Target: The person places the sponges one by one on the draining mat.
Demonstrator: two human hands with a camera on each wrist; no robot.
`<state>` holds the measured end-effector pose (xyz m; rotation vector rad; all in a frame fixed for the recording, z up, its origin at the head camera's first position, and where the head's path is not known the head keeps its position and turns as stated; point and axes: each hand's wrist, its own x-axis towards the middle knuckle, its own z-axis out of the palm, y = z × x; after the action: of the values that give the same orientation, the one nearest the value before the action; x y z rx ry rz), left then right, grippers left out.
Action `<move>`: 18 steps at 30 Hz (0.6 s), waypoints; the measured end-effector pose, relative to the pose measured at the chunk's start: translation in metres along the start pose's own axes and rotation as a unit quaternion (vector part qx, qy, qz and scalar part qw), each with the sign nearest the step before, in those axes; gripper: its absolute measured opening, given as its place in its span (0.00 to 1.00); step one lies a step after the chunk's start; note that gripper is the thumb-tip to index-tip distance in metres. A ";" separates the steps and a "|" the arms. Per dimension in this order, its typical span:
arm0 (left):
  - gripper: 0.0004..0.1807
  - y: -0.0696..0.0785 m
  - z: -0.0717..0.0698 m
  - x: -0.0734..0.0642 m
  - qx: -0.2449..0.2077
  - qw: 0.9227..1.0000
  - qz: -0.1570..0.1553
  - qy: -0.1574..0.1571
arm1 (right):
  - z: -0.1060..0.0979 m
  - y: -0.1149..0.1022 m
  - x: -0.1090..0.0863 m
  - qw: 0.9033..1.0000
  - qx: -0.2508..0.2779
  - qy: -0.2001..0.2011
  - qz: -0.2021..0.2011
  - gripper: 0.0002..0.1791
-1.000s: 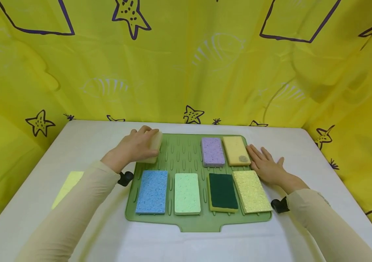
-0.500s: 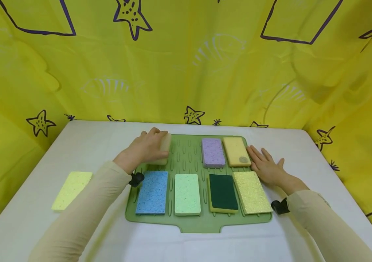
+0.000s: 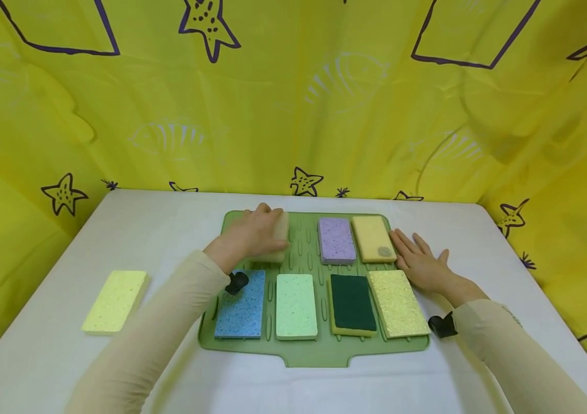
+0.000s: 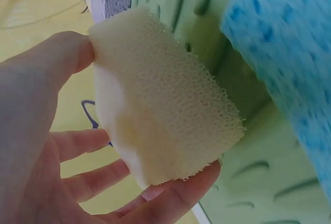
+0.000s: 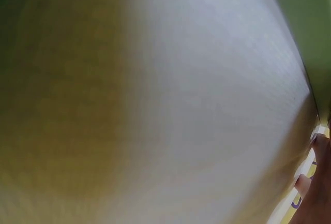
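My left hand [image 3: 257, 233] pinches a cream, porous sponge [image 4: 160, 100] between thumb and fingers over the back left of a green ridged mat [image 3: 303, 353]. In the left wrist view the sponge is tilted, close over the mat, with a blue sponge [image 4: 295, 53] beside it. My right hand [image 3: 422, 264] lies flat with straight fingers at the mat's right edge, fingertips right by a pale yellow sponge [image 3: 374, 238] that has a grey round mark. A purple sponge [image 3: 336, 240] lies just left of that one. The right wrist view shows mostly white tabletop.
Along the mat's front row, right of the blue sponge, lie a mint sponge [image 3: 295, 306], a yellow sponge with a dark green scouring face [image 3: 352, 305] and a speckled yellow sponge [image 3: 398, 303]. Another light yellow sponge [image 3: 115, 302] lies on the white table [image 3: 55, 345] at left. A yellow curtain [image 3: 272, 103] hangs behind.
My left hand has carried the cream sponge rightward across the back of the mat, uncovering the light yellow sponge at left. The right hand has stayed in place.
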<state>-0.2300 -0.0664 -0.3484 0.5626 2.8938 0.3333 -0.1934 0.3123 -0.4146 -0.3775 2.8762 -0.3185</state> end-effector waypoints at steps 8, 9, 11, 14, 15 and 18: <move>0.42 0.012 0.005 0.003 -0.007 1.000 -0.011 -0.013 | -0.001 -0.002 -0.002 1.000 0.000 -0.004 0.003 0.35; 0.43 0.013 0.005 0.003 -0.007 1.000 -0.012 -0.014 | -0.001 -0.002 -0.001 1.000 0.000 -0.004 0.002 0.35; 0.43 0.015 0.006 0.004 -0.011 1.000 -0.013 -0.012 | -0.001 -0.001 0.000 1.000 -0.001 -0.004 0.003 0.35; 0.43 0.019 0.007 0.006 -0.018 1.000 -0.017 -0.013 | -0.001 -0.001 0.001 1.000 0.002 -0.006 0.004 0.35; 0.43 0.021 0.008 0.006 -0.019 1.000 -0.018 -0.013 | -0.001 0.000 0.001 1.000 0.002 -0.007 0.005 0.35; 0.44 0.026 0.008 0.008 -0.020 0.999 -0.021 -0.016 | 0.000 0.000 0.002 1.000 0.002 -0.008 0.005 0.35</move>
<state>-0.2265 -0.0383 -0.3509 0.4965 2.8576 0.3707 -0.1950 0.3120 -0.4147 -0.3642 2.8594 -0.3193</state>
